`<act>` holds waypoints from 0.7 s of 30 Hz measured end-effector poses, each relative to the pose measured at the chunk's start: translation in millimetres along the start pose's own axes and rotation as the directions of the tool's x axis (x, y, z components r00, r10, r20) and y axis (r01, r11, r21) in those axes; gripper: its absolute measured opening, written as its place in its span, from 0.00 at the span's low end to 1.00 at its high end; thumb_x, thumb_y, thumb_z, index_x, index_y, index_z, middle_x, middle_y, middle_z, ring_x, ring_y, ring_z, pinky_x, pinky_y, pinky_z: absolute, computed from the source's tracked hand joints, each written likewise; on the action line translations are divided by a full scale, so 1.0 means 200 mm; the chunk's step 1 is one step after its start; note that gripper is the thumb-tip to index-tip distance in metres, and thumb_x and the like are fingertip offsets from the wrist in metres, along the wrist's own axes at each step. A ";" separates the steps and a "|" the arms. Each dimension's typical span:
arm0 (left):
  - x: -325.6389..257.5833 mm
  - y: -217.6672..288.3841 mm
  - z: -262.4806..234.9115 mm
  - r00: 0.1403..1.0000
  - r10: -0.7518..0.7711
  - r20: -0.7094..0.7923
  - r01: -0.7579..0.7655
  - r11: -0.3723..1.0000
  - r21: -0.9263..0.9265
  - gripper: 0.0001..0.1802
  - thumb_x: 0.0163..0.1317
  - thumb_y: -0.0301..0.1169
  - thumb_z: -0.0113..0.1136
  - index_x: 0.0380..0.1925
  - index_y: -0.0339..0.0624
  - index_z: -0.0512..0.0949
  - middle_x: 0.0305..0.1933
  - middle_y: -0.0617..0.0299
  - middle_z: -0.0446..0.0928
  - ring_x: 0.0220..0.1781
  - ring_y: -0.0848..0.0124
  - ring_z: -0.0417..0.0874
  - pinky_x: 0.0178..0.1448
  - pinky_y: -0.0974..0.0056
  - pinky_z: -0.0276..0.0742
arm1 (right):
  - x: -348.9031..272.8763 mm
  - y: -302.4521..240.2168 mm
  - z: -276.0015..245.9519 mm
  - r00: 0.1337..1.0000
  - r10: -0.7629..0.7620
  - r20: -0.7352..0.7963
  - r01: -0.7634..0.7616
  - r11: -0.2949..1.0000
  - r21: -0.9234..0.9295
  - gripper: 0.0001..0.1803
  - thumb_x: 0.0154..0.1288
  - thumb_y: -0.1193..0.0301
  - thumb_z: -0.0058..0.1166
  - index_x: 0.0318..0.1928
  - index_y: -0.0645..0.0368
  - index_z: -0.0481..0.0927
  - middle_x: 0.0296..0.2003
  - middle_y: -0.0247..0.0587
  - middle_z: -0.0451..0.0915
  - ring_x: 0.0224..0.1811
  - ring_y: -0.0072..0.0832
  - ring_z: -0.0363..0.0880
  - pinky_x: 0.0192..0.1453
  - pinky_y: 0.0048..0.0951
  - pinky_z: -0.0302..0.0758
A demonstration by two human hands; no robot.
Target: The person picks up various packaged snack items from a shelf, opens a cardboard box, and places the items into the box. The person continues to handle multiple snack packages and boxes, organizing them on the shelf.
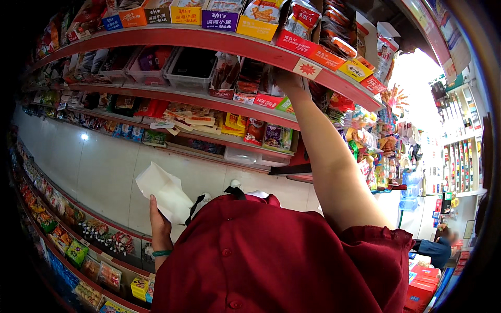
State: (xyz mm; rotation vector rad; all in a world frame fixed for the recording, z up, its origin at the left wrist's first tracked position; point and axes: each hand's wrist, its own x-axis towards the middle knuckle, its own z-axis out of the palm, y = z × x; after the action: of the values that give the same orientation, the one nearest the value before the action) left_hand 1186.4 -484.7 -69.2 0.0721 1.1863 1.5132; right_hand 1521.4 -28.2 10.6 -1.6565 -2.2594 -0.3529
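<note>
While the left hand (159, 221) grips a white cloth (164, 190) low beside the red shirt (271, 255), fingers closed round it, the right hand (289, 81) reaches the upper red shelf (209, 39); whether its fingers are spread cannot be told.

free: aisle floor (104, 172) | blocked: packed snack shelves (209, 104) both sides
</note>
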 end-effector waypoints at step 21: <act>0.06 -0.01 -0.04 0.999 -0.018 0.033 0.020 0.997 -0.073 0.36 0.66 0.53 0.43 0.63 0.36 0.57 0.62 0.53 0.65 0.62 0.60 0.68 0.63 0.57 0.64 | -0.21 -0.09 -0.08 0.991 0.066 -0.118 -0.031 0.961 0.274 0.23 0.59 0.68 0.48 0.57 0.57 0.70 0.57 0.50 0.69 0.61 0.49 0.63 0.67 0.44 0.57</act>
State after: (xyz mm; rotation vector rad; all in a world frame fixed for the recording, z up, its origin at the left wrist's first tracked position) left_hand 1179.5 -481.2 -80.3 0.0362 1.1024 1.5319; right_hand 1517.5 -76.5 7.8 -1.5010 -2.0644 -0.1235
